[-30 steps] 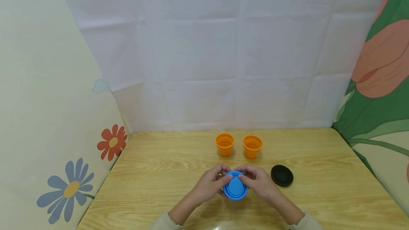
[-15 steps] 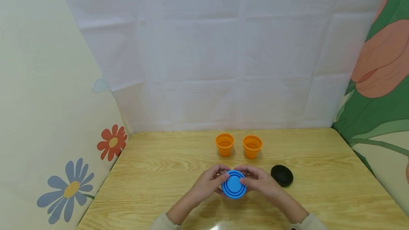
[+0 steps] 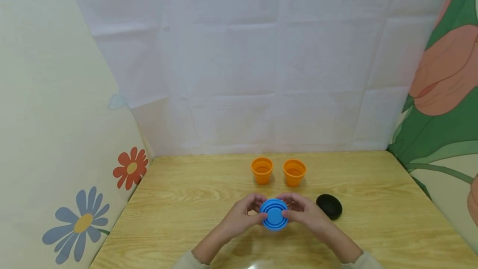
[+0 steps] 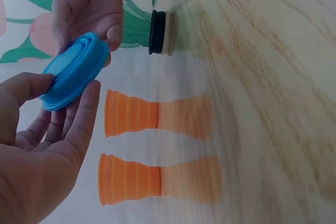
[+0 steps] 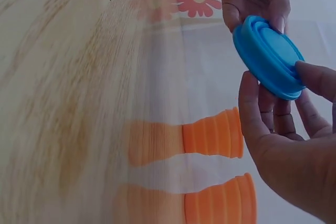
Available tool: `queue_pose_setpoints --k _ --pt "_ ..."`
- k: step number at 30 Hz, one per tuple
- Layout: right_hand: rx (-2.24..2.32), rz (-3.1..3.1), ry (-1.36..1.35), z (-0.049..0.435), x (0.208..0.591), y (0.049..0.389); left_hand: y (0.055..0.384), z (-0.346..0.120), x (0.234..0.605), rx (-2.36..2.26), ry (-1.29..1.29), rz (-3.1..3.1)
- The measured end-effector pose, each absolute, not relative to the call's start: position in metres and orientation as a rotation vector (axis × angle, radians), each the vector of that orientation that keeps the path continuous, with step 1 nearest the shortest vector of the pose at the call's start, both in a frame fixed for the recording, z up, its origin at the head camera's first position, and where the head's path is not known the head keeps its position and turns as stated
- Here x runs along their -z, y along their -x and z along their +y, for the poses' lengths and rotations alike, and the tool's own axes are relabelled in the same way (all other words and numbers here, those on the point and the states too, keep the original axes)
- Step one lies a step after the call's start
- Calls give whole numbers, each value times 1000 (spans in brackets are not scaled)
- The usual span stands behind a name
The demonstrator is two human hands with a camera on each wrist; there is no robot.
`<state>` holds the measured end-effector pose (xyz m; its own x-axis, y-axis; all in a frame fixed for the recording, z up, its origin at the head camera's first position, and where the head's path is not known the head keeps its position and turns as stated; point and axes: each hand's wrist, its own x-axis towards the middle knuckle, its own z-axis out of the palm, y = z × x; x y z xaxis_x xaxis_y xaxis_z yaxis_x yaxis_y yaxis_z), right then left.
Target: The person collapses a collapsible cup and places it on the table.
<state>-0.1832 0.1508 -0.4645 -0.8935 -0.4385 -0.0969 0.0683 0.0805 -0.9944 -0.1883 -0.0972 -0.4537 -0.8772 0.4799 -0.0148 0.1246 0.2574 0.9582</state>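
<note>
A blue collapsible cup (image 3: 275, 215), folded flat into a ringed disc, is held above the table between both hands. My left hand (image 3: 242, 217) pinches its left edge, with the thumb on the ringed face and the fingers behind. My right hand (image 3: 304, 213) pinches the opposite edge in the same way. In the left wrist view the flattened cup (image 4: 79, 72) is tilted and clear of the tabletop. Beyond the hands, two orange collapsible cups (image 3: 262, 171) (image 3: 294, 173) stand upright and expanded, side by side.
To the right of my right hand lies a black round, flattened piece (image 3: 329, 206), apparently another folded cup. The wood-grain table (image 3: 179, 202) ends at a white cloth backdrop (image 3: 231, 69). Flower-printed cloths hang at the left and right.
Both thumbs have shifted from the upper part of the blue cup's face to its left and right sides. The cup stays folded in about the same place; the orange cups have not moved.
</note>
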Motion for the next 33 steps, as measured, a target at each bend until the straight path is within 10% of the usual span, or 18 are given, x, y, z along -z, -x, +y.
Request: queue_pose_setpoints --k 33 --pt "1950 1721 204 165 463 189 188 -88 469 -1100 -1691 2969"
